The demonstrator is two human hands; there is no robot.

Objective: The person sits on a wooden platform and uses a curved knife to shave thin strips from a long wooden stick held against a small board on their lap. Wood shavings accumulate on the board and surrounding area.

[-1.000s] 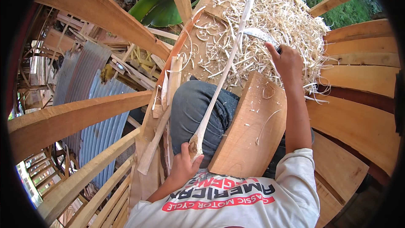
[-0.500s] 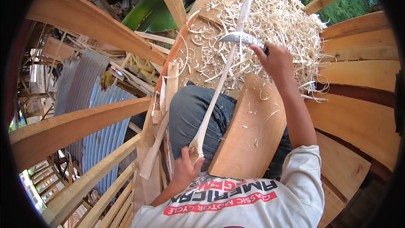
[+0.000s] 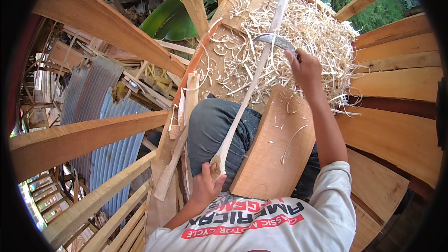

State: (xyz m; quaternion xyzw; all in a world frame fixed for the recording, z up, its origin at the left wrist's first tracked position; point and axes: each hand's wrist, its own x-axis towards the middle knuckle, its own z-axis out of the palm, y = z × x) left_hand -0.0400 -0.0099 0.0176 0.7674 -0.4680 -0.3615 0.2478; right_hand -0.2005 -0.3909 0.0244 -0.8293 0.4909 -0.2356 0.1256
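A long, pale wooden stick [image 3: 255,77] slants across my raised knee [image 3: 212,133], its thick, brown-stained butt end close to my body. My left hand [image 3: 207,184] is closed around that butt end. Farther along, the curved blade of a sickle [image 3: 275,40] lies across the stick. My right hand [image 3: 305,67] grips the sickle's dark handle, thumb along its top. The stick's far end runs out past the top of the picture.
Curly wood shavings [image 3: 312,32] heap on the boards ahead. A broad plank [image 3: 275,144] rests over my lap. Wooden slats [image 3: 88,130] stand along the left, with corrugated metal sheets [image 3: 119,140] below. Stacked boards [image 3: 392,135] line the right side.
The sickle blade has turned on the stick, its handle end now lower and its tip farther right. The left hand keeps its hold on the butt end.
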